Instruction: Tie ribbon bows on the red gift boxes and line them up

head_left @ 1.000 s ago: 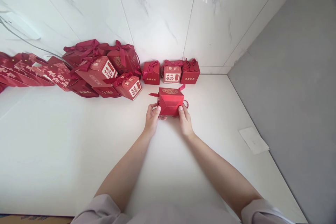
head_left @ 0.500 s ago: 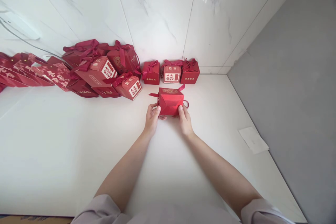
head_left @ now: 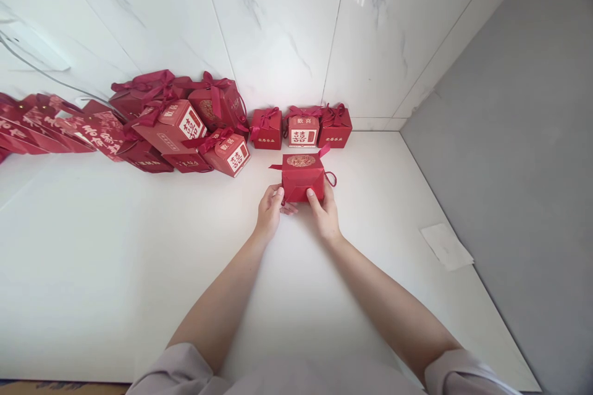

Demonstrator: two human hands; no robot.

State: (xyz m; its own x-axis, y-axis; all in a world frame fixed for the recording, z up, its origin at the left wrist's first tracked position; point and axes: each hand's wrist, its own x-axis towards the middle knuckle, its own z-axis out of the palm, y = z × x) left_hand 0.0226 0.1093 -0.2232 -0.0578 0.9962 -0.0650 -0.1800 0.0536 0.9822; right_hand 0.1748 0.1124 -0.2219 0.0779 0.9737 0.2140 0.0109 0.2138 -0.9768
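A red gift box (head_left: 302, 174) with a round gold print is held between my two hands, tilted so that its folded bottom flaps face me. Ribbon ends stick out at its upper corners and a loop hangs on its right. My left hand (head_left: 270, 205) grips the lower left corner, thumb in front and fingertips beneath. My right hand (head_left: 325, 210) holds the right side, its thumb pressed on the flaps and its other fingers mostly hidden behind. Just beyond stand three ribbon-tied boxes in a row: a red one (head_left: 267, 128), a double-happiness one (head_left: 303, 129) and another red one (head_left: 335, 127).
Several more ribbon-tied boxes (head_left: 172, 126) are heaped at the left by the tiled wall (head_left: 278, 24). Farther left lie red printed bags (head_left: 55, 123) under a grey cable (head_left: 46, 71). White paper (head_left: 447, 247) rests at the right edge of the white table (head_left: 115, 247).
The box has tipped so more of its gold-printed side shows, and it has shifted slightly right. My right thumb has slid left onto the middle of the flaps.
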